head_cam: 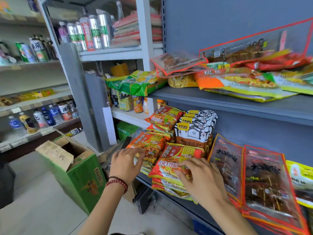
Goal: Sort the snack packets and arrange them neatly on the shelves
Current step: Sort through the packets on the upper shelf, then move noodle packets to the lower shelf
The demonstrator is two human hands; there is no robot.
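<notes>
Your left hand (126, 164) lies open, fingers spread, on the left stack of noodle packets (150, 145). Your right hand (203, 180) rests with loosely bent fingers on the front stack's top packet (171, 165), gripping nothing. Both stacks sit at the left end of the lower shelf (183, 207).

The lower shelf (179, 203) is packed along its front: two stacks of noodle packets (171, 160) at the left, upright seed bags (194, 131) right behind them, and flat clear packets (264, 180) touching them on the right. Open room lies above these, against the bare back panel (271, 138) under the upper shelf (228, 106) (its front strip is bare, its rear carries a heap of packets (245, 82)). On the open floor (33, 209) a green box (81, 178) stands near the shelf's left end.
</notes>
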